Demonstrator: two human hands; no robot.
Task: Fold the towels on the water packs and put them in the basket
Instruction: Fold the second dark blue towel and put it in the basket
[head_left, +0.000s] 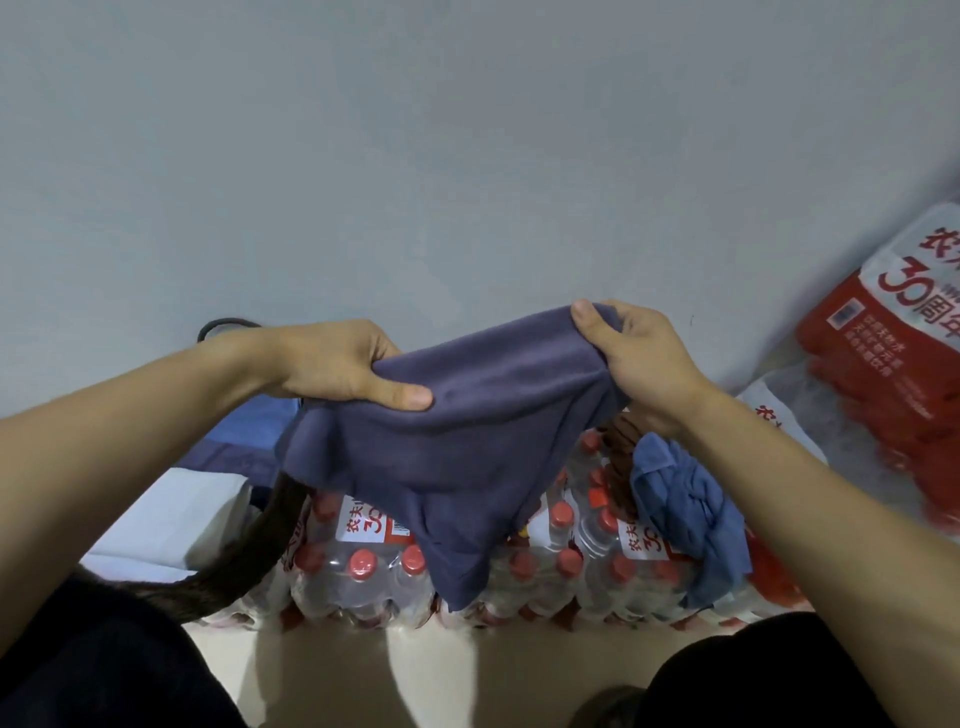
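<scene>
A purple-grey towel (457, 441) hangs in the air above the water packs (363, 571). My left hand (337, 369) pinches its left upper edge with the thumb on top. My right hand (634, 358) grips its right upper corner, slightly higher. The towel's lower part droops down over the red-capped bottles. A crumpled blue towel (685, 509) lies on the packs at the right, with a brown towel (621, 452) partly hidden behind it. At the left a basket (244, 436) with blue cloth inside and a dark handle (228, 326) sits against the wall, mostly hidden by my left arm.
More red-labelled water packs (893, 358) are stacked at the right against the grey wall. A white folded cloth (171, 519) lies at the left beside the packs. A dark brown strap (244, 561) curves from my lap. My dark-clothed knees frame the pale floor (441, 675).
</scene>
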